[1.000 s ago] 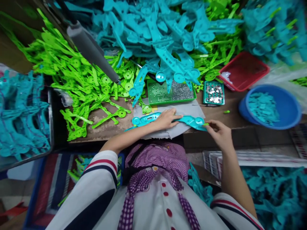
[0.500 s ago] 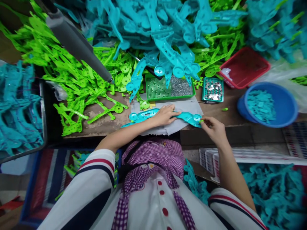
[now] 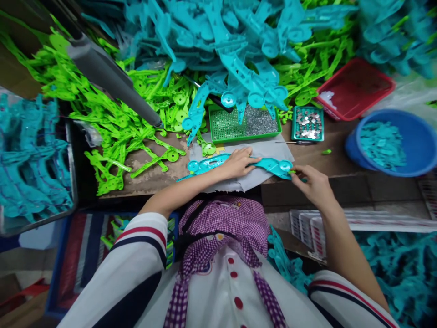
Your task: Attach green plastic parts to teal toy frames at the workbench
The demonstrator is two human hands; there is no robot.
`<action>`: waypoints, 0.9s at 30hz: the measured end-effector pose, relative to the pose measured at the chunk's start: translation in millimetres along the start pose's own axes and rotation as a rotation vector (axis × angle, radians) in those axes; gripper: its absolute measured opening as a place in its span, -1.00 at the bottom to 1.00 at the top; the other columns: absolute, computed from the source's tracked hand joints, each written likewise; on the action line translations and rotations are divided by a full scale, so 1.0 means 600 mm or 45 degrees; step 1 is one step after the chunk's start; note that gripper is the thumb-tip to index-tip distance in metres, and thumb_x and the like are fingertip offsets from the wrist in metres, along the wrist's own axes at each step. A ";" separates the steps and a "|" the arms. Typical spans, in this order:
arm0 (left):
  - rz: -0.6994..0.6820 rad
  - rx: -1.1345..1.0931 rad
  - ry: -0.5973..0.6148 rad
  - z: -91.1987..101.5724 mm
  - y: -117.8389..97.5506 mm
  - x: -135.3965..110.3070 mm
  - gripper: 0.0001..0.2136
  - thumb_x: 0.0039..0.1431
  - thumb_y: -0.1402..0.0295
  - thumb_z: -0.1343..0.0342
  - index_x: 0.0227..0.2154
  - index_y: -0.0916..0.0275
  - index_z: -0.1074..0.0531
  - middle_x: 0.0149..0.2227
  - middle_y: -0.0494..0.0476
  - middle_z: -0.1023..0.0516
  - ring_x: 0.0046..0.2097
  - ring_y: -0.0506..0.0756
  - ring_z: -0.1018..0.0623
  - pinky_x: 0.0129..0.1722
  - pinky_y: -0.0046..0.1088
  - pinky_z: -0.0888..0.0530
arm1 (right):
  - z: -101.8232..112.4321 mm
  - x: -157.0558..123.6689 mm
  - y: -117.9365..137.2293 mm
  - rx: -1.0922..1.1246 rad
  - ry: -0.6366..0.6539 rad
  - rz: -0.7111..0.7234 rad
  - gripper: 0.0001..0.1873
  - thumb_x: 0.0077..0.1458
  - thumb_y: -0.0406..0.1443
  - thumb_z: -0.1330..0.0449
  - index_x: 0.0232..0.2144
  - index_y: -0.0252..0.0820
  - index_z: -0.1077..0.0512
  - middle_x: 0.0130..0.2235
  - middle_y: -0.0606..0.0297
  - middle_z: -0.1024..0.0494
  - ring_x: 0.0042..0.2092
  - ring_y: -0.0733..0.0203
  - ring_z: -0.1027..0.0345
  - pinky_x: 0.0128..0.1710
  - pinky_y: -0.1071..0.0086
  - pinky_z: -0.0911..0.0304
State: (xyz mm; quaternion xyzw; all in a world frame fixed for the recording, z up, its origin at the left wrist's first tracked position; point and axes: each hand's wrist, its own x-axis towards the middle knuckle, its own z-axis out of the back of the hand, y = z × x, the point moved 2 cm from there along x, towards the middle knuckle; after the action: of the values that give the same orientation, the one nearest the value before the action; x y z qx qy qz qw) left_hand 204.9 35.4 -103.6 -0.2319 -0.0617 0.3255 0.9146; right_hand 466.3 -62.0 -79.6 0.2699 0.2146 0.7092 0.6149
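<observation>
A long turquoise plastic part [image 3: 277,167] with round discs near both ends lies across a grey cloth [image 3: 251,183] at the front of the bench. My left hand [image 3: 239,162] rests over its middle, fingers closed on it and holding it down. At the part's right end, my right hand [image 3: 312,182] pinches a small lime-green plastic piece [image 3: 291,172] against the edge by the disc. The fingertips partly hide that piece. Just behind the cloth sits a green tray [image 3: 227,125] with many small metal bits in its right half.
A grey electric screwdriver [image 3: 112,79] hangs at upper left over piled lime-green parts [image 3: 112,118]. Turquoise parts [image 3: 252,86] heap up behind the tray. To the right stand a small tray of metal discs [image 3: 307,124], a red tray [image 3: 362,93] and a blue bowl [image 3: 419,155].
The view has shifted slightly, so the whole scene sits a little further right. Both hands keep nearly the same hold, the right one still at the part's right end.
</observation>
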 end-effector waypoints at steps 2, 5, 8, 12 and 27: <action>-0.004 0.000 0.003 0.000 0.000 0.000 -0.61 0.37 0.24 -0.04 0.22 0.07 -0.42 -0.02 0.27 -0.36 0.01 0.24 -0.37 0.00 -0.19 -0.31 | 0.002 -0.007 0.006 -0.062 -0.035 0.025 -0.77 0.25 -0.14 -0.13 -0.17 -0.10 -0.51 -0.16 0.15 -0.59 -0.15 0.08 -0.50 -0.06 0.19 -0.40; -0.009 0.007 0.007 -0.001 0.000 0.001 -0.60 0.37 0.24 -0.04 0.23 0.08 -0.41 -0.01 0.27 -0.35 0.01 0.24 -0.36 -0.01 -0.20 -0.30 | 0.003 -0.016 0.009 -0.107 -0.060 0.061 -0.74 0.30 -0.13 -0.09 -0.14 -0.10 -0.49 -0.07 0.11 -0.58 -0.01 0.02 -0.47 0.06 0.12 -0.36; -0.008 0.009 0.010 -0.001 0.000 0.001 -0.59 0.37 0.24 -0.04 0.24 0.08 -0.40 -0.01 0.28 -0.35 0.01 0.25 -0.35 -0.03 -0.21 -0.29 | 0.003 -0.016 0.008 -0.135 0.008 0.103 -0.72 0.34 -0.15 -0.04 -0.08 -0.11 -0.48 -0.02 0.10 -0.56 0.03 0.03 -0.46 0.06 0.15 -0.37; -0.004 -0.009 0.019 -0.001 0.001 0.001 -0.59 0.38 0.23 -0.04 0.24 0.08 -0.39 0.00 0.28 -0.34 0.02 0.25 -0.35 -0.02 -0.21 -0.29 | 0.000 -0.007 0.006 -0.223 0.127 0.118 -0.69 0.35 -0.16 -0.02 -0.01 -0.09 -0.47 0.04 0.12 -0.54 0.04 0.02 -0.46 -0.01 0.20 -0.40; -0.091 0.158 -0.154 0.002 -0.012 -0.026 -0.65 0.41 0.27 0.03 0.17 0.14 -0.46 -0.20 0.22 -0.41 -0.15 0.15 -0.40 -0.12 -0.29 -0.30 | -0.018 -0.048 0.018 -0.216 -0.204 -0.190 -0.55 0.29 0.02 -0.03 -0.10 -0.15 -0.51 -0.13 -0.01 -0.58 -0.08 -0.10 -0.50 -0.07 0.04 -0.42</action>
State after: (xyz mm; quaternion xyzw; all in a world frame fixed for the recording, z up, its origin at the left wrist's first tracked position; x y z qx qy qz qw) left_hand 196.7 21.1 -98.8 -0.1526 -0.1046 0.3092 0.9328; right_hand 454.1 -91.8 -84.6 0.2561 0.1236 0.6532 0.7017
